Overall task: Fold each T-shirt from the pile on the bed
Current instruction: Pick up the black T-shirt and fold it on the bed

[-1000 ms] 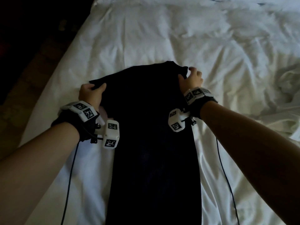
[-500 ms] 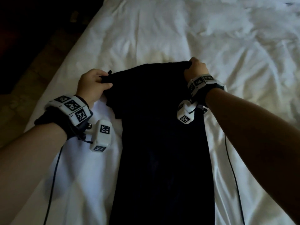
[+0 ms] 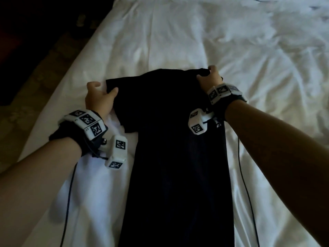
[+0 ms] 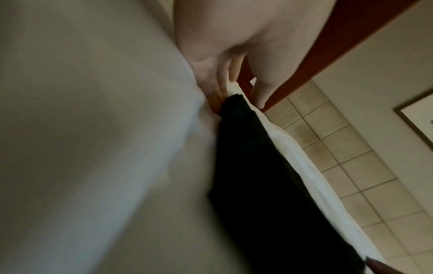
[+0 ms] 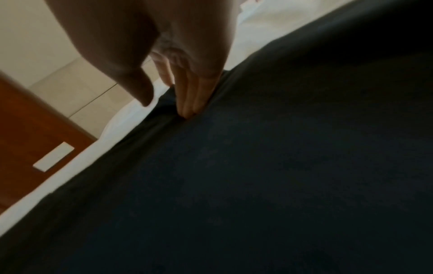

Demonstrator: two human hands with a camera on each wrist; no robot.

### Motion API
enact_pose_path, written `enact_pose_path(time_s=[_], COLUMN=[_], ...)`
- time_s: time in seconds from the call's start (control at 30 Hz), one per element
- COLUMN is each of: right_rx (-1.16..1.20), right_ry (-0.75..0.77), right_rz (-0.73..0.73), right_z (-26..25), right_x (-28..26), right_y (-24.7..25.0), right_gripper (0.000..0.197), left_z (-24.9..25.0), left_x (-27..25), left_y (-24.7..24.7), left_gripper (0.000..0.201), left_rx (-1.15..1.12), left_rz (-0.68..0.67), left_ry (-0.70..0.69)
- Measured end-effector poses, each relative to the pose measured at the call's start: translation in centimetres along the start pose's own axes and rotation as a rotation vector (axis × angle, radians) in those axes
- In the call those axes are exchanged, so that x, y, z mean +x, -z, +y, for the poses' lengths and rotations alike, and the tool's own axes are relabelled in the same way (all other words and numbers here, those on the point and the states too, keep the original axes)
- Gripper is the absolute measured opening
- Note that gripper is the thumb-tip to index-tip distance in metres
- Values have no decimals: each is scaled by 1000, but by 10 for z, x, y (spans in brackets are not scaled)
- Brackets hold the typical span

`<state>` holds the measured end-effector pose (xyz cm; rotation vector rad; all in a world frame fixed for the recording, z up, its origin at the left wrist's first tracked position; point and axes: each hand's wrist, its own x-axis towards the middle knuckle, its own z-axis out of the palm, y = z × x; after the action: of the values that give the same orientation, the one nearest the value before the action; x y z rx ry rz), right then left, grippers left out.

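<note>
A black T-shirt lies lengthwise on the white bed sheet, its body folded into a long narrow strip that runs toward me. One short sleeve sticks out flat at the top left. My left hand holds that sleeve's corner, thumb on top and fingers at its edge; in the left wrist view the left hand has the T-shirt corner between thumb and fingers. My right hand pinches the top right corner. In the right wrist view the right hand digs its fingertips into the T-shirt.
Rumpled white bedding fills the right side and the far end of the bed. The bed's left edge runs diagonally, with a dark patterned floor beyond it. Thin black cables trail from both wrists across the sheet.
The shirt's top edge, held bunched up half a second ago, now lies flatter on the sheet. The left sleeve has spread out to the left, and my left hand's grip looks looser.
</note>
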<state>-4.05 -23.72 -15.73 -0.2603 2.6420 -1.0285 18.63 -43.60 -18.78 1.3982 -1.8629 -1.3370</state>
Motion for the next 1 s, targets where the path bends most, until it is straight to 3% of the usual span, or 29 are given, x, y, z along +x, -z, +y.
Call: enact_pose_path(time_s=[0.13,0.2,0.3,0.4,0.47,0.53,0.67,0.83,0.9,1.0], right_rx=[67,-8,69,288,374,380,261,207,195,196], right_ry=[3,-120,-297,-313,-285,-211,-222,-225,-237,-231], right_rz=[163,213,12,-66,-60,-15,-27,-1,-20,-60], right_z=[13,25,42,40,35,34,51,48,49,53], right_x=[-11,-15,-11,-6,0,5,4,-1,-1,-7], right_y=[10,19,22,24,26,29,22,20,25,30], right_gripper=[51,55,68,60,49,39,39,47,44,40], left_z=[0,3,11,19,19,10,-3,4,15,36], left_x=[-11,-15,-19,-19,-15,-5,-5,-9,-12,-22], left_y=[1,3,2,-5,-9,-12,-16,-12,-12,-21], left_gripper=[77,80,48,18,15,33,43,39,38,35], left_rx=[-83,-203,-335,-255,-284,-361,-363,-421,-401,-320], left_rz=[8,-73,-263,-432,-396,-306,-186,-366,-327,-167], left_ry=[111,237,384,465,445,352,290,330,312,83])
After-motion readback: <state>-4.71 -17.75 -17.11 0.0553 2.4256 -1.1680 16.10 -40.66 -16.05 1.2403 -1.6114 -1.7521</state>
